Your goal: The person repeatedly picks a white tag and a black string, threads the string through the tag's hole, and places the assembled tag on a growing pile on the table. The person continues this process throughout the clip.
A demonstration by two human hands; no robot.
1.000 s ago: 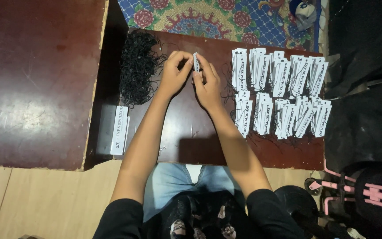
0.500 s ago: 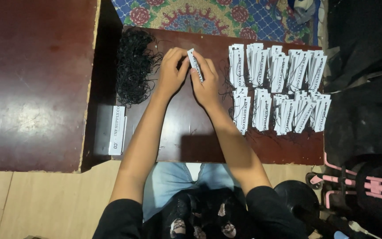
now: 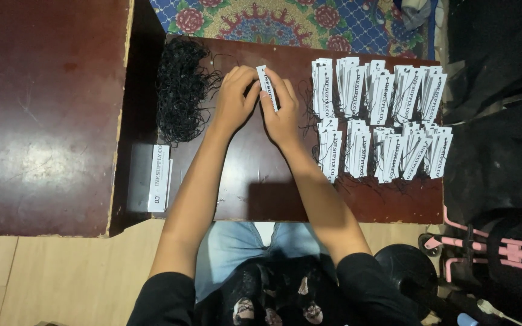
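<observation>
While both my hands pinch the white tag (image 3: pixel 267 87), its long axis runs 11-to-5 o'clock, left hand (image 3: pixel 235 96) at 9, right hand (image 3: pixel 282 115) at 5, string pile (image 3: pixel 182 87) farther at 9.

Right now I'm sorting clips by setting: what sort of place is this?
Probably a home used for piecework, not a factory. A patterned floral rug lies past a low dark wooden table, which holds rows of white paper tags and a pile of black strings. Both hands hold one tag.
</observation>
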